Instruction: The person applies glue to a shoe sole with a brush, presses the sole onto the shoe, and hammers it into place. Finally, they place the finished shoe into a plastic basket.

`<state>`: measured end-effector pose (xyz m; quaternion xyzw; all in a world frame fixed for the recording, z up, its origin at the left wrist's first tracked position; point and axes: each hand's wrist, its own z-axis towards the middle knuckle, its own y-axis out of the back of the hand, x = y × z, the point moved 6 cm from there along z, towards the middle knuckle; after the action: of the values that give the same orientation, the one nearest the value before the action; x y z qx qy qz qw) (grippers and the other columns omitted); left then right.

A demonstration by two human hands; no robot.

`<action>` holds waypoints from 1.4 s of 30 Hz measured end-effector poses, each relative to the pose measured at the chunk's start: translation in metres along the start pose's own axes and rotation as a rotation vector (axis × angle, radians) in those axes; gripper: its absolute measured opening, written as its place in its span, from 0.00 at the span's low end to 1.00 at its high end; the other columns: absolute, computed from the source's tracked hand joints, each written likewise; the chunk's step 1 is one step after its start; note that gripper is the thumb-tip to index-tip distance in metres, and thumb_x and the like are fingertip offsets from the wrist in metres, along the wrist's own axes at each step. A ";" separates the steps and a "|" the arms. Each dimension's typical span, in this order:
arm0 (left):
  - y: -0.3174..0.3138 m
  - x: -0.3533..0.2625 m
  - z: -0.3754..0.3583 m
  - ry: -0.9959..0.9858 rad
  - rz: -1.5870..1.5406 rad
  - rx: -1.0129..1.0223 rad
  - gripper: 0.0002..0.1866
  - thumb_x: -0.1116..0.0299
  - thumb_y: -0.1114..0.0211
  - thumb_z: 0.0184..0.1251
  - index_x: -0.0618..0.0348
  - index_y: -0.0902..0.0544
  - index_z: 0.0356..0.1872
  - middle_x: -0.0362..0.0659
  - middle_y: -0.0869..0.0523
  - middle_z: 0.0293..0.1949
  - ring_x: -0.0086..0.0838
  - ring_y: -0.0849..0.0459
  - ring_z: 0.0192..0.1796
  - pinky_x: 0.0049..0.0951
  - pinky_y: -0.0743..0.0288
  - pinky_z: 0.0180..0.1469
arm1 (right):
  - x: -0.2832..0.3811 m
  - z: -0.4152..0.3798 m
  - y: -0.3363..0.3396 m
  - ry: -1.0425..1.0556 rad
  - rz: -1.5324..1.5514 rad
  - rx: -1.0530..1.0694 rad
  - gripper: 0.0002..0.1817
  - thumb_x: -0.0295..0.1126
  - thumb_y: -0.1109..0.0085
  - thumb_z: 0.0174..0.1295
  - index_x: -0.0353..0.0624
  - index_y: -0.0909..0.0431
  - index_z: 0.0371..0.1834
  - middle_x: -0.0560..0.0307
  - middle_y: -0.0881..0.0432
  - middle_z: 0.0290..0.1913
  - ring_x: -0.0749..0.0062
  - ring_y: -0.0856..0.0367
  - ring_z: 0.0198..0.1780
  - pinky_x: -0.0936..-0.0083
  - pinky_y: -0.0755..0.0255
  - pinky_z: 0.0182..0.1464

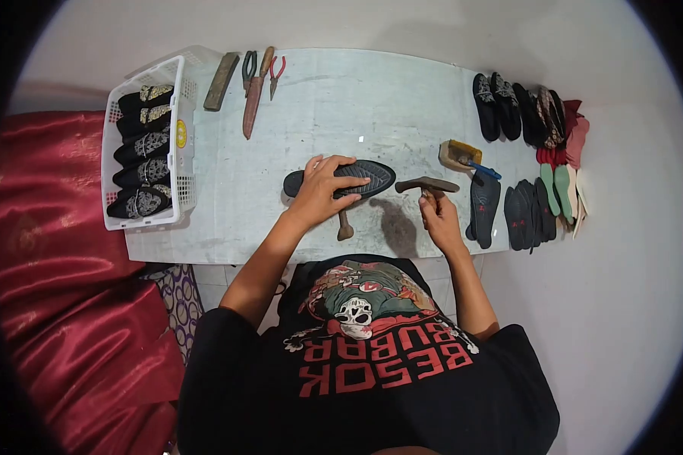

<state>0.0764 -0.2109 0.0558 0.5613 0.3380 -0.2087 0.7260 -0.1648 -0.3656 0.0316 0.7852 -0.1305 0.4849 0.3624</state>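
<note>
A black shoe [378, 176] lies with its ribbed sole facing up near the middle of the table. My left hand [328, 188] rests across it, fingers spread over the sole and pressing on it. Below the shoe, a tool with a rounded end [344, 227] sticks out toward me; its other end is hidden under the shoe and hand. To the right, my right hand [439, 215] is closed around the handle of a hammer [428, 184], whose metal head is just above the table, apart from the shoe.
A white basket [180, 144] of decorated shoes stands at left. Pliers [277, 76], a sheathed knife [253, 106] and a flat block [221, 81] lie at the back. A glue container [457, 155] with a blue brush [484, 169], soles [484, 208] and black shoes [486, 108] are at right.
</note>
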 end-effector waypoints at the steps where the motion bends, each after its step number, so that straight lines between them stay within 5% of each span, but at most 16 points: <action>1: 0.000 0.003 0.001 -0.009 -0.055 -0.008 0.18 0.61 0.22 0.57 0.37 0.07 0.51 0.43 0.19 0.65 0.41 0.25 0.69 0.46 0.42 0.73 | 0.015 -0.003 -0.002 -0.019 0.039 -0.043 0.11 0.37 0.43 0.75 0.40 0.24 0.44 0.68 0.30 0.24 0.83 0.33 0.23 0.79 0.37 0.25; 4: -0.002 0.005 -0.003 -0.033 -0.118 -0.025 0.19 0.61 0.22 0.57 0.36 0.07 0.52 0.44 0.20 0.65 0.42 0.25 0.68 0.46 0.40 0.72 | 0.057 -0.012 -0.010 -0.023 0.138 -0.109 0.16 0.42 0.48 0.81 0.39 0.24 0.43 0.67 0.30 0.24 0.85 0.33 0.24 0.80 0.38 0.26; 6: -0.002 0.007 -0.005 -0.055 -0.131 -0.040 0.20 0.61 0.21 0.57 0.36 0.07 0.53 0.45 0.20 0.65 0.42 0.25 0.67 0.46 0.39 0.72 | 0.079 -0.013 -0.010 0.182 0.060 -0.201 0.15 0.40 0.49 0.82 0.39 0.24 0.42 0.68 0.31 0.24 0.87 0.33 0.26 0.83 0.38 0.27; 7: -0.002 0.008 -0.006 -0.060 -0.126 -0.052 0.20 0.61 0.21 0.56 0.36 0.07 0.53 0.45 0.20 0.65 0.42 0.25 0.67 0.46 0.38 0.71 | 0.078 -0.015 -0.013 0.206 0.049 -0.238 0.17 0.41 0.49 0.81 0.35 0.22 0.43 0.58 0.23 0.25 0.75 0.25 0.26 0.74 0.33 0.30; 8: -0.003 0.009 -0.006 -0.064 -0.123 -0.066 0.20 0.61 0.21 0.56 0.36 0.07 0.53 0.45 0.19 0.65 0.42 0.25 0.67 0.45 0.38 0.71 | 0.076 -0.016 -0.014 0.199 0.045 -0.251 0.17 0.41 0.49 0.81 0.35 0.22 0.43 0.58 0.23 0.25 0.75 0.25 0.26 0.74 0.33 0.30; 10: -0.005 0.012 -0.007 -0.072 -0.135 -0.063 0.21 0.62 0.21 0.56 0.37 0.07 0.54 0.46 0.20 0.65 0.44 0.25 0.67 0.46 0.37 0.71 | 0.068 -0.013 -0.024 0.063 -0.450 -0.150 0.22 0.44 0.48 0.79 0.31 0.19 0.47 0.39 0.17 0.29 0.44 0.15 0.35 0.56 0.25 0.40; 11: -0.005 0.014 -0.007 -0.070 -0.135 -0.068 0.21 0.62 0.21 0.56 0.37 0.08 0.54 0.48 0.20 0.65 0.45 0.25 0.68 0.46 0.37 0.71 | 0.064 -0.014 -0.026 0.018 -0.331 -0.160 0.23 0.46 0.48 0.79 0.31 0.20 0.46 0.33 0.17 0.32 0.33 0.16 0.39 0.50 0.26 0.40; 16: -0.005 0.016 -0.010 -0.089 -0.142 -0.064 0.22 0.61 0.21 0.56 0.38 0.08 0.55 0.47 0.19 0.66 0.44 0.24 0.69 0.47 0.37 0.71 | 0.106 -0.008 -0.019 -0.073 -0.392 -0.169 0.21 0.45 0.47 0.78 0.34 0.18 0.49 0.37 0.16 0.30 0.37 0.15 0.35 0.51 0.26 0.38; 18: -0.007 0.018 -0.011 -0.097 -0.146 -0.074 0.24 0.61 0.20 0.55 0.41 0.09 0.57 0.47 0.18 0.66 0.43 0.23 0.69 0.49 0.37 0.72 | 0.122 -0.011 -0.016 0.056 -0.329 -0.275 0.20 0.43 0.48 0.80 0.33 0.19 0.52 0.41 0.21 0.27 0.48 0.22 0.28 0.59 0.30 0.35; 24: -0.011 0.025 -0.018 0.006 -0.224 -0.177 0.43 0.60 0.18 0.56 0.55 0.32 0.71 0.45 0.16 0.66 0.42 0.22 0.71 0.54 0.43 0.78 | 0.111 -0.007 -0.034 0.128 -0.461 -0.231 0.20 0.43 0.45 0.77 0.32 0.18 0.46 0.35 0.18 0.28 0.38 0.19 0.31 0.53 0.29 0.36; 26: -0.012 0.027 -0.016 0.047 -0.158 -0.139 0.46 0.58 0.18 0.56 0.55 0.37 0.71 0.43 0.16 0.66 0.42 0.21 0.70 0.54 0.44 0.78 | 0.098 -0.002 -0.042 -0.063 -0.574 -0.068 0.16 0.42 0.46 0.77 0.42 0.22 0.55 0.39 0.14 0.32 0.36 0.14 0.38 0.48 0.24 0.40; 35: -0.013 0.027 -0.020 0.063 -0.212 -0.165 0.45 0.59 0.19 0.55 0.51 0.35 0.73 0.40 0.16 0.67 0.39 0.21 0.70 0.56 0.48 0.80 | 0.137 0.007 -0.035 0.086 -0.500 -0.132 0.20 0.45 0.48 0.79 0.37 0.22 0.53 0.37 0.14 0.32 0.35 0.14 0.36 0.46 0.25 0.36; 38: -0.016 0.030 -0.019 0.054 -0.158 -0.155 0.45 0.56 0.18 0.57 0.53 0.35 0.72 0.41 0.16 0.66 0.40 0.22 0.72 0.57 0.48 0.80 | 0.093 0.012 -0.049 0.031 -0.500 -0.082 0.20 0.45 0.48 0.79 0.35 0.23 0.52 0.34 0.14 0.32 0.32 0.15 0.37 0.44 0.25 0.38; 42: -0.016 0.029 -0.020 0.044 -0.174 -0.129 0.44 0.55 0.18 0.57 0.51 0.34 0.72 0.41 0.16 0.66 0.39 0.22 0.72 0.60 0.52 0.81 | 0.113 0.020 -0.042 -0.001 -0.496 -0.031 0.19 0.44 0.47 0.79 0.35 0.23 0.49 0.34 0.17 0.30 0.31 0.17 0.36 0.48 0.27 0.40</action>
<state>0.0799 -0.1937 0.0210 0.4864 0.4142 -0.2364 0.7321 -0.0719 -0.3328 0.1046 0.7879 0.0585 0.3785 0.4823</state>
